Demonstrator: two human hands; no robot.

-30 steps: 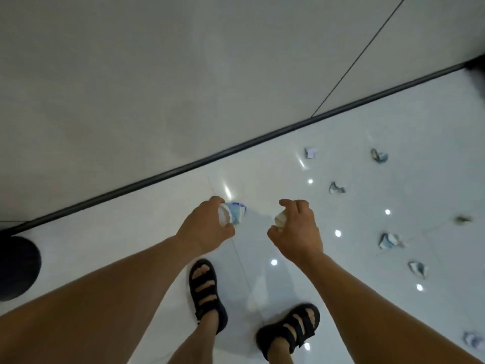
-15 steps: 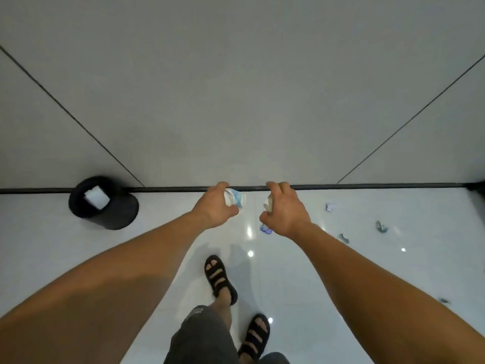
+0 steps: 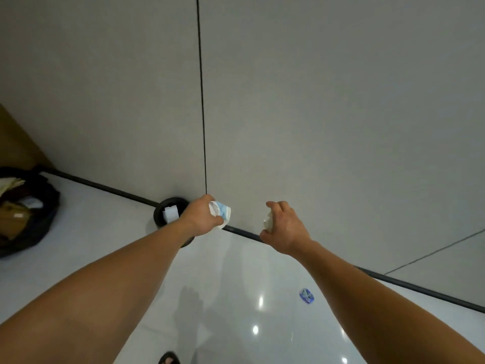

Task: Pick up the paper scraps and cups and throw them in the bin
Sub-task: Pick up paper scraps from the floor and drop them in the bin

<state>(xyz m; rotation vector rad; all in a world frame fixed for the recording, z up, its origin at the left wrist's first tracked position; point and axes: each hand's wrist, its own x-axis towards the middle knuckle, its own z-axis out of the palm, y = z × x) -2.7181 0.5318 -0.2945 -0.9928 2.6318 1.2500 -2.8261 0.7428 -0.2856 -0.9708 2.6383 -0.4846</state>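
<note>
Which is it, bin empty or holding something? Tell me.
Not empty. A white paper piece shows inside the rim of the black bin, which stands against the wall.

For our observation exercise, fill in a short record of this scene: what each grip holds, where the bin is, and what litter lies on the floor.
left grip: holds a crumpled white and blue paper cup
right grip: holds a crumpled white paper scrap
target: round black bin at the foot of the wall, beyond the left forearm, white paper inside
loose litter: one blue paper scrap on the glossy white floor
</note>
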